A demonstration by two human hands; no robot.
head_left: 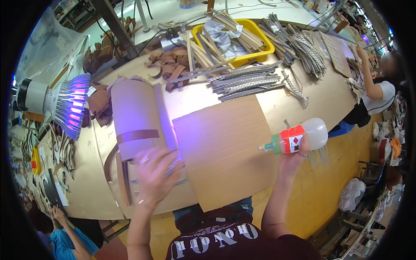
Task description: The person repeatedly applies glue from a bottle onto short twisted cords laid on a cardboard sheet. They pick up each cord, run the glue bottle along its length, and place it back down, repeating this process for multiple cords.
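Observation:
My right hand (pixel 291 159) grips a translucent plastic squeeze bottle (pixel 317 132) with a red label and a green nozzle cap. The bottle is tilted on its side, nozzle toward the left, over the right edge of a flat cardboard sheet (pixel 223 149). To the left, my left hand (pixel 156 177) is smeared by motion just below a tan paper-covered roll (pixel 133 102). Whether its fingers hold anything is unclear. Across the roll lies a brown leather strap (pixel 138 136). More brown strips (pixel 122 182) lie beside the left hand.
Behind the sheet are braided silver and grey straps (pixel 247 81) and a yellow tray (pixel 269 43) of strips. Brown straps (pixel 171 65) are heaped near it. A lamp with a finned head (pixel 73 106) stands at left. Other people (pixel 377 93) sit at the far right and lower left.

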